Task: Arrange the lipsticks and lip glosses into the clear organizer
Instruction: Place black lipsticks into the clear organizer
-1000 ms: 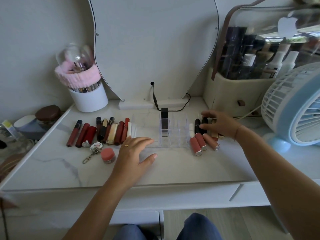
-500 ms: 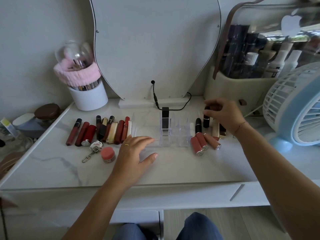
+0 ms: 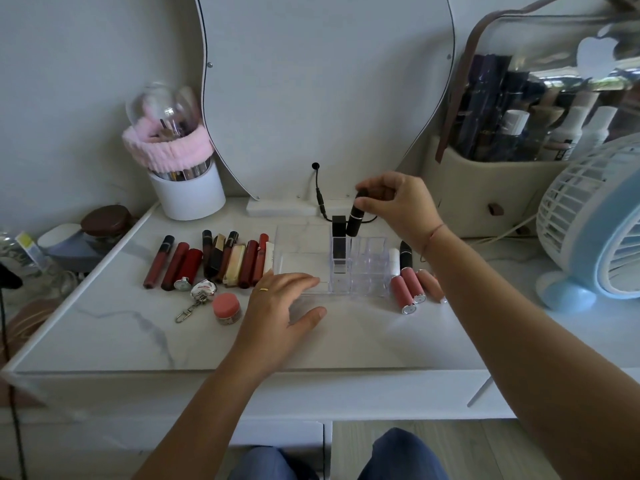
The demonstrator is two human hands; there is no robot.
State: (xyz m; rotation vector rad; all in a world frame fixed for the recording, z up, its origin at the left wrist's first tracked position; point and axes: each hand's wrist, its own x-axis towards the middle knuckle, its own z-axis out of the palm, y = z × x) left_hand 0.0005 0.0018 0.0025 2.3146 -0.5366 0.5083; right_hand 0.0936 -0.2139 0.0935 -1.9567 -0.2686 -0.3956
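Now the right hand has lifted a black lipstick from the surface, grip pinching it just above the organizer, beside one already slotted; left hand spread flat

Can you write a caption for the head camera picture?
Right hand lowers a black lipstick toward the clear organizer; left hand steadies it.

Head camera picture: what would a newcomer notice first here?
The right hand holds a black lipstick tilted above the clear organizer, beside a square black lipstick already standing in it. The left hand rests at its front edge, and red tubes lie in a row at the left.
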